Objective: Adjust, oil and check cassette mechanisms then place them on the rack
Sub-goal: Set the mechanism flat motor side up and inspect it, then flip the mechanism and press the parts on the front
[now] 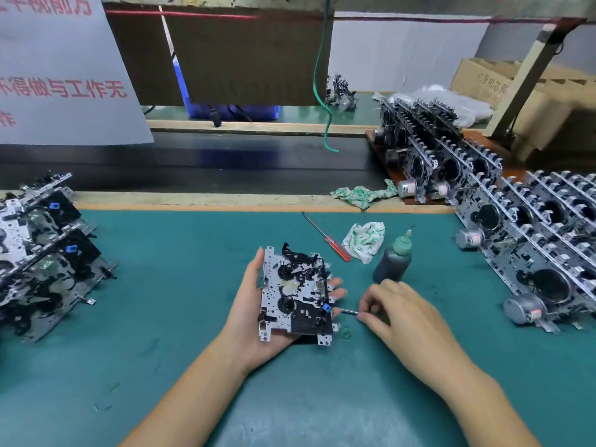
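Observation:
A cassette mechanism [295, 293], silver plate with black parts and a small blue piece, lies face up in my left hand [250, 312], whose fingers curl round its right edge. My right hand [400, 312] pinches a small metal tool [350, 312] just right of the mechanism, tip pointing at its lower right side. A dark oil bottle [393, 262] with a green nozzle stands upright behind my right hand. The rack [529, 233] at the right holds rows of finished mechanisms with motors.
A red-handled screwdriver [327, 238] and a crumpled white-green cloth [366, 241] lie on the green mat [161, 317]. Another cloth [364, 194] sits on the wooden edge. A stack of mechanisms [45, 256] fills the left. A black conveyor belt [209, 169] runs behind; a green cable [325, 91] hangs down.

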Available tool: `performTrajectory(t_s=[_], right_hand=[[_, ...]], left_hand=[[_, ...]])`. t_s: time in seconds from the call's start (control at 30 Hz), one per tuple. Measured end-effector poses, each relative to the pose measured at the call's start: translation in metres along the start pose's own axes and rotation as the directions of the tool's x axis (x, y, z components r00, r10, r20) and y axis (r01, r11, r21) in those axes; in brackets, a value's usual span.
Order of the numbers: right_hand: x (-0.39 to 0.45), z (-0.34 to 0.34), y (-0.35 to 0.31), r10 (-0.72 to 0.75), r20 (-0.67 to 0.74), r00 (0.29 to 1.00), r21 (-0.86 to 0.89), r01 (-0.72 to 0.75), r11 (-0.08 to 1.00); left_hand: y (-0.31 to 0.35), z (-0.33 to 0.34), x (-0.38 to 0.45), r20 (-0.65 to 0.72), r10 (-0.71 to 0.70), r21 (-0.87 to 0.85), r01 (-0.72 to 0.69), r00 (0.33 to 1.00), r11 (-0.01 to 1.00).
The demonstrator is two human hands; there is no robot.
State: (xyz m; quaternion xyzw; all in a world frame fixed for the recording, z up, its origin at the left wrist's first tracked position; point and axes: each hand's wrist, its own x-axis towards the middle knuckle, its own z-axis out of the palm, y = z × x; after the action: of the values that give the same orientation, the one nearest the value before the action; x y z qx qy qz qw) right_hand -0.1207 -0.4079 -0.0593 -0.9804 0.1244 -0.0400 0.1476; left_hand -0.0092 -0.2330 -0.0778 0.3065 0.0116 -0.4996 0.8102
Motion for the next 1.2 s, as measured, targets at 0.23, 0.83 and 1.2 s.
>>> performTrajectory(t_s=[0.23, 0.83, 1.2], right_hand=[[-0.002, -0.010, 0.004, -0.019, 0.118, 0.993, 0.648, -0.062, 0.759], [-0.006, -0.008, -0.020, -0.112, 0.474, 0.874, 0.702, -0.298, 0.647], [-0.006, -0.006, -0.023, -0.105, 0.509, 0.854, 0.718, -0.355, 0.598]], left_hand=[[0.001, 0.000, -0.005, 0.017, -0.045, 0.039, 0.044, 0.999, 0.998], [-0.003, 0.004, -0.002, -0.100, -0.116, 0.177, 0.133, 0.988, 0.975], [-0.003, 0.005, -0.001, -0.107, -0.118, 0.162, 0.135, 0.987, 0.978]])
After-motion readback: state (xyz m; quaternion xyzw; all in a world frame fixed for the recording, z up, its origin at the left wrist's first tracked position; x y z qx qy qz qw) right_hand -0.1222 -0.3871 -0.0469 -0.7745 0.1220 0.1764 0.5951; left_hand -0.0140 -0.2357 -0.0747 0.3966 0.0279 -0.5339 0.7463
